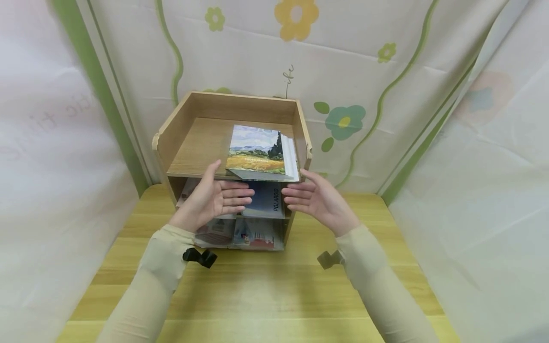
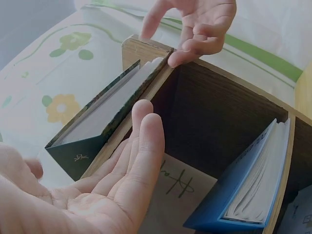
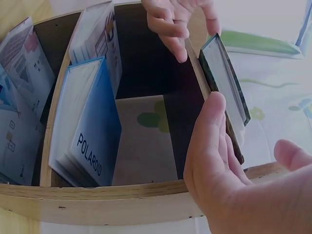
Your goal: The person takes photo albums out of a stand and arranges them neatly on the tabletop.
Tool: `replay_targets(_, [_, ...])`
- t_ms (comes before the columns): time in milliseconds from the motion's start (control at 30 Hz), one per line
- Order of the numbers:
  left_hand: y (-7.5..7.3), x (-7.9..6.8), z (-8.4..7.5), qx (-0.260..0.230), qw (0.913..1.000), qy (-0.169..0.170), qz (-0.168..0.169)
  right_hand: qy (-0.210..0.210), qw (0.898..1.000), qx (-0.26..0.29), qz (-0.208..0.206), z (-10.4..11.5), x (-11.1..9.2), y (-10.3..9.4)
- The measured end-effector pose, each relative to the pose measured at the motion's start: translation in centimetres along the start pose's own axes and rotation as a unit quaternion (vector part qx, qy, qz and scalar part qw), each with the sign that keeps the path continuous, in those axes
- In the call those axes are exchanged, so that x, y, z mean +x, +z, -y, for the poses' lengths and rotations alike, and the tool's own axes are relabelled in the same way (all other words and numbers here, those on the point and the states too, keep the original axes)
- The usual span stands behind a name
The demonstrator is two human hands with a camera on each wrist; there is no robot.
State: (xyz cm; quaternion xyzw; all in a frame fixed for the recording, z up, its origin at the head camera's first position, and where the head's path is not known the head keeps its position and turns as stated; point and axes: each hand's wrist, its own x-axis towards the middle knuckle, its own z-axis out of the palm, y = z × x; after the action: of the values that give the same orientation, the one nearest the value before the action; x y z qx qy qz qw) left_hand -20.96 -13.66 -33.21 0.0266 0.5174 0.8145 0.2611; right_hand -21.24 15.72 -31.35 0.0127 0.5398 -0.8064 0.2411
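A photo album with a painted landscape cover (image 1: pixel 257 150) lies on the top tier of a small wooden rack (image 1: pixel 201 138), over its right half and at the front edge. In the left wrist view its dark green spine (image 2: pixel 73 158) shows. My left hand (image 1: pixel 220 195) is held just below the album's left front corner, fingers extended and thumb up. On the other side, my right hand (image 1: pixel 319 196) has its thumb near the right front corner, fingers pointing inward. Neither hand grips anything. Beneath the tier, a blue album marked POLAROID (image 1: pixel 266 200) sits between the fingertips' level and the shelf below.
Several other albums fill the bottom tier (image 1: pixel 257 233). The rack stands at the back of a yellow wooden table (image 1: pixel 257 295). A white curtain with flower prints (image 1: pixel 343 28) hangs behind it and along both sides. Black wrist mounts (image 1: pixel 199 257) sit at the sleeves.
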Motion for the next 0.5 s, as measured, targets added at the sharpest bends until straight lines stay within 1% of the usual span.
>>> replay_targets(167, [0.07,0.25,0.02,-0.021,0.9995,0.000,0.022,0.020,1.000,0.002,-0.006,0.35,0.41,0.43])
replay_targets(333, [0.52,0.22,0.01,-0.018,0.9992,0.009,0.035,0.036,0.999,0.016,-0.016,0.53,0.69,0.63])
replay_targets(500, [0.84,0.26,-0.13,-0.024,0.9992,0.011,0.031,0.034,0.999,0.015,-0.017,0.57,0.68,0.73])
